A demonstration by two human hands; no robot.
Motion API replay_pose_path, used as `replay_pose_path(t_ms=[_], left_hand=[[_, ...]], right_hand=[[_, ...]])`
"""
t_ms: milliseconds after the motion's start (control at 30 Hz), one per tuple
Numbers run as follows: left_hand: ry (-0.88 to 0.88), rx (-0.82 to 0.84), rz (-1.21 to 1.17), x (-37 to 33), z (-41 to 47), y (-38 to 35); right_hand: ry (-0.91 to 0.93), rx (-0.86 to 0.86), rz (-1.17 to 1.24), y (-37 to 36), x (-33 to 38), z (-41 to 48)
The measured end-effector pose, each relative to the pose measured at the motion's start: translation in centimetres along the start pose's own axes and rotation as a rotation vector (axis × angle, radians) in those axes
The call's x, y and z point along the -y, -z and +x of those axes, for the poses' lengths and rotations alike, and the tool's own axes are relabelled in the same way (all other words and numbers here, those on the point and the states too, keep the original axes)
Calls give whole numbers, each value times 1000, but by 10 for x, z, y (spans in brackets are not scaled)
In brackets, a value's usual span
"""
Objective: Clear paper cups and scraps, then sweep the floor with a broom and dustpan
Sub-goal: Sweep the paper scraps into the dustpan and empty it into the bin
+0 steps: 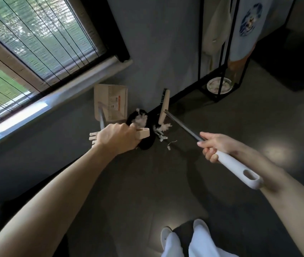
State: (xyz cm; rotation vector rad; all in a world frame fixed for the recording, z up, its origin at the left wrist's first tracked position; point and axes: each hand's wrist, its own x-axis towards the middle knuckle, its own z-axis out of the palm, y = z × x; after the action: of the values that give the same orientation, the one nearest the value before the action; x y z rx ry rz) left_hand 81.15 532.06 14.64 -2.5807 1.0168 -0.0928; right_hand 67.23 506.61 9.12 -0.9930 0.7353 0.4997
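Observation:
My left hand (118, 139) grips the beige handle of the dustpan (110, 104), whose pan stands on the dark floor near the wall under the window. My right hand (215, 146) holds the broom by its white grip (238, 168); the metal shaft runs up and left to the beige broom head (164, 106) by the wall base. White paper scraps (161, 129) lie at the broom head. More white scraps sit in a black bag or bin (143, 117) between dustpan and broom, partly hidden by my left hand.
A grey wall meets the floor just behind the broom. A window with blinds (36, 43) fills the left. A black metal rack (219, 86) with a round dish at its foot stands at the right. My white shoes (182, 236) are at the bottom.

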Motion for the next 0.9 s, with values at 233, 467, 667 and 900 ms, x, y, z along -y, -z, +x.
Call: replay_pose_path(t_ms=[233,467,667,900], left_hand=[[-55,236,-343,-45,-5,-32],[-124,223,-265,-61,-5,-51],[19,-40,-211,-32,-5,-31],[226,-42,-211,-6,-28,11]], right_hand=[[-9,32,-9,-6,-3,-4],[-86,21,-24,-5,-16,-4],[-113,18,-14,-3,-29,-6],[-22,30,-81,-14,-25,-25]])
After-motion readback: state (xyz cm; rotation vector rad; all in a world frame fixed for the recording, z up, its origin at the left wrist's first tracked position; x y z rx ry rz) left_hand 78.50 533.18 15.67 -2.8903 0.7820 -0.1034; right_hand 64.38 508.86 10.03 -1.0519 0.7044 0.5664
